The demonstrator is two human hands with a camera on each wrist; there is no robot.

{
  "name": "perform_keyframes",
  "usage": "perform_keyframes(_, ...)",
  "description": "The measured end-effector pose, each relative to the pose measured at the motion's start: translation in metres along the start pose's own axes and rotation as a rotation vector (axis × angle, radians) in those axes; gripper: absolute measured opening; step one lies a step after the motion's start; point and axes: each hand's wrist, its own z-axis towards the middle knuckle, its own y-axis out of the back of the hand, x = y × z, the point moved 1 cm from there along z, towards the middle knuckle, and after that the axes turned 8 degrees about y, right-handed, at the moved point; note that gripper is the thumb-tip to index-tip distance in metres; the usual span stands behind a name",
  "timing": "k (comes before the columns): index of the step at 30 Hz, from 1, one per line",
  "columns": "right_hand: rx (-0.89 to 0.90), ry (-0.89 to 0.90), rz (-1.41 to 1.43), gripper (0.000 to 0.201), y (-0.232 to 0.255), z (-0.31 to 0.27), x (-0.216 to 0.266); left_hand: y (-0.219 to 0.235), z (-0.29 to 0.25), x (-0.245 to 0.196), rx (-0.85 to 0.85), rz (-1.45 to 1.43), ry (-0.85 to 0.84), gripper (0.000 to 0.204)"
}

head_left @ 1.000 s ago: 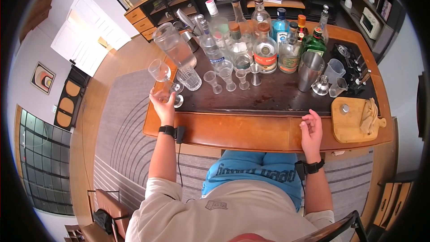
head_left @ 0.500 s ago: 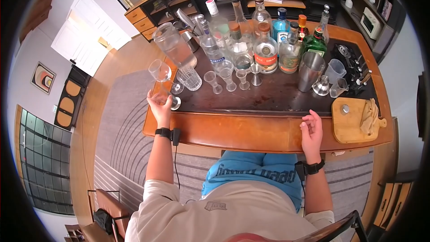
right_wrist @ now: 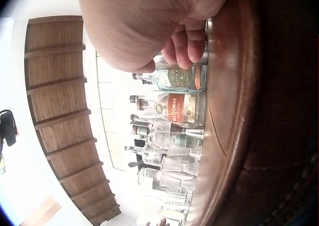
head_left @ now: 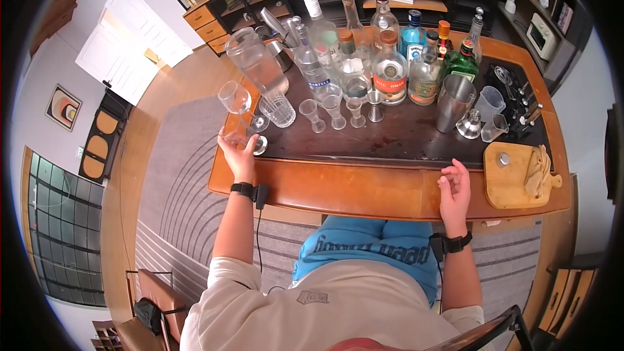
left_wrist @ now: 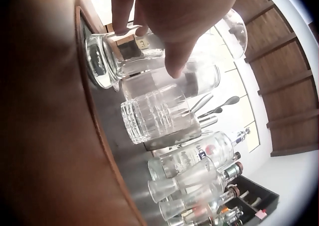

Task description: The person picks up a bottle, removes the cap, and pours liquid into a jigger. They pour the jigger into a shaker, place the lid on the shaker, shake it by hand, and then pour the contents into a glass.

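At the table's left end, my left hand (head_left: 239, 157) grips a clear footed glass (left_wrist: 102, 61), with the thumb on one side and the fingers on the other. The bowl is partly hidden by the hand; its thick round base shows at the tabletop. Just behind stands a stemmed glass (head_left: 234, 96), and beside that a cut-glass tumbler (head_left: 278, 110) and a pitcher of clear liquid (head_left: 257, 62). My right hand (head_left: 455, 190) is over the table's front edge, its fingers loosely bent and holding nothing. The cutting board (head_left: 513, 185) lies to its right.
Small clear jiggers (head_left: 333, 114) and a metal jigger (head_left: 376, 107) stand in a row before many liquor bottles (head_left: 390, 78). Right of them are a metal shaker tin (head_left: 455, 104), its strainer top (head_left: 469, 125) and plastic measuring cups (head_left: 489, 103). A folded cloth (head_left: 537, 170) lies on the board.
My left hand shifted slightly left with the footed glass, then came back right. The head view has turned a little. My right hand keeps its pose.
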Motion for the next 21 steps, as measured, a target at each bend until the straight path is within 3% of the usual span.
perform_keyframes(4,-0.026,0.001,0.021,0.051,-0.001,0.0,0.0,0.001,-0.006,0.003,0.039,-0.03,0.015,0.099)
perform_keyframes(6,-0.024,0.001,0.015,0.051,0.0,-0.001,-0.001,0.002,-0.022,0.01,-0.302,0.032,-0.137,0.091)
perform_keyframes(7,-0.024,0.0,0.009,0.051,0.0,0.0,-0.001,0.004,-0.034,0.0,-0.3,0.027,-0.14,0.091)
perform_keyframes(10,-0.018,-0.007,0.018,0.051,0.0,-0.001,0.0,0.0,-0.067,-0.025,0.048,0.169,-0.184,0.068)
perform_keyframes(11,-0.013,-0.006,0.018,0.051,0.0,0.0,0.0,-0.013,-0.074,-0.033,0.118,0.128,-0.186,0.069)
perform_keyframes(12,-0.009,0.004,0.002,0.051,0.0,0.001,-0.001,-0.027,-0.075,-0.046,0.167,0.209,-0.227,0.078)
perform_keyframes(13,-0.004,0.014,-0.013,0.051,-0.001,0.001,-0.002,-0.044,-0.071,-0.043,0.223,0.18,-0.126,0.095)
perform_keyframes(15,0.0,0.014,-0.011,0.052,-0.001,0.0,-0.003,-0.076,-0.058,-0.041,0.223,0.006,0.051,0.108)
perform_keyframes(16,-0.007,0.015,-0.011,0.052,0.0,0.001,-0.003,-0.088,-0.048,-0.04,0.22,0.001,0.051,0.108)
perform_keyframes(18,-0.024,0.016,-0.001,0.052,-0.001,0.0,-0.002,-0.108,-0.035,-0.041,0.046,0.215,-0.129,0.117)
perform_keyframes(21,-0.057,0.019,0.011,0.053,-0.001,0.0,-0.002,-0.122,-0.017,-0.037,-0.058,0.308,-0.213,0.123)
